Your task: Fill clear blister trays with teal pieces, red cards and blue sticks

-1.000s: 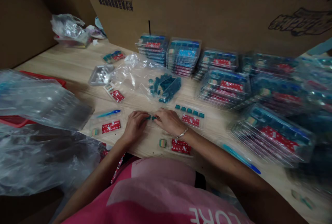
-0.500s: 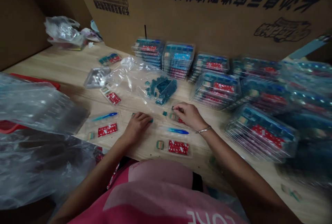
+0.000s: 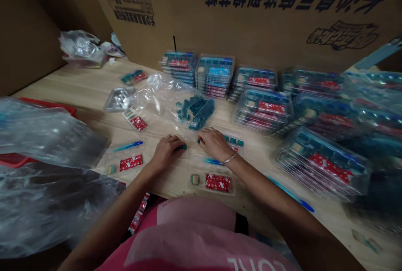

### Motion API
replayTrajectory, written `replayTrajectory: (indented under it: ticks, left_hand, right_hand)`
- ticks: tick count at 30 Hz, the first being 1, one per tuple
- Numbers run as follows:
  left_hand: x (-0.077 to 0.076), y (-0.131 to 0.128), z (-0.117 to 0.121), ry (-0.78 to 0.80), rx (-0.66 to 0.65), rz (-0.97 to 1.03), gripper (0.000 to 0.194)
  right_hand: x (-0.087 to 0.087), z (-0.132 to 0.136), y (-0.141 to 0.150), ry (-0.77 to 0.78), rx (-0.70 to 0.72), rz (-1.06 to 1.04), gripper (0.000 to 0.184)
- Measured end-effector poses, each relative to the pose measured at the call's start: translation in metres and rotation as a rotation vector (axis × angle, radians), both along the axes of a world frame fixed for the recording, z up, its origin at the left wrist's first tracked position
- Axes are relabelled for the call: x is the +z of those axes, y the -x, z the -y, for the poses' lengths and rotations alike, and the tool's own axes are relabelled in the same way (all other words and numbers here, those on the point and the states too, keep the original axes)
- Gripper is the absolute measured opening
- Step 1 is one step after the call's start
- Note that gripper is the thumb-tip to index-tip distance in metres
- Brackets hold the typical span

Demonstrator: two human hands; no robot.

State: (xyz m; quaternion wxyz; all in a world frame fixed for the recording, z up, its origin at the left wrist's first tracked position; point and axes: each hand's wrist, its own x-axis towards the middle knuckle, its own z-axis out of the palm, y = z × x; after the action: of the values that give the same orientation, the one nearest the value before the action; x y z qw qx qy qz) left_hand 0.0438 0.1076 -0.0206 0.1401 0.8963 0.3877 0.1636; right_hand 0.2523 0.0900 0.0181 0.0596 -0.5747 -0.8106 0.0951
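Note:
My left hand [image 3: 167, 152] rests low over the wood tabletop, its fingers curled round small dark teal pieces [image 3: 181, 147] that stick out by the fingertips. Close to its right, my right hand [image 3: 215, 143] pinches a small dark teal square [image 3: 199, 140] between thumb and finger. Under and behind my right hand lies a clear plastic tray with several teal squares [image 3: 234, 140] in a row and a partly covered red packet. Nearer me, another tray holds a blue pen [image 3: 213, 161], a striped block [image 3: 194, 179] and a red dotted packet [image 3: 217, 182].
Beyond my hands, teal pieces [image 3: 196, 111] spill from a clear bag [image 3: 153, 95]. Stacks of filled clear trays [image 3: 262, 107] line the back and right. At left are another tray with a red packet [image 3: 131, 162] and plastic sheets [image 3: 47, 130] over a red bin. A cardboard box [image 3: 188, 32] stands behind.
My right hand has moved left from the tray towards my left hand, uncovering a row of teal squares there. A loose teal square no longer shows on the table. My left hand has barely moved.

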Motion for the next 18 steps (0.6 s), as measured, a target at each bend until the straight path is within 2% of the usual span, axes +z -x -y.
replayTrajectory:
  ticks: [6, 11, 14, 18]
  left_hand:
    - [0.004, -0.002, 0.002, -0.013, 0.010, -0.012, 0.021]
    - [0.002, -0.003, 0.003, -0.066, 0.028, -0.062, 0.019]
    - [0.002, -0.002, 0.004, -0.076, 0.025, -0.062, 0.022]
    - [0.002, -0.001, 0.006, -0.075, 0.023, -0.067, 0.028]
  right_hand:
    - [-0.002, -0.001, 0.001, 0.028, -0.035, -0.064, 0.020]
    - [-0.005, -0.002, -0.004, -0.015, -0.162, -0.437, 0.019]
    - [-0.002, -0.024, -0.009, -0.046, -0.182, -0.548, 0.020]
    - [0.009, -0.075, -0.009, -0.075, -0.189, -0.428, 0.030]
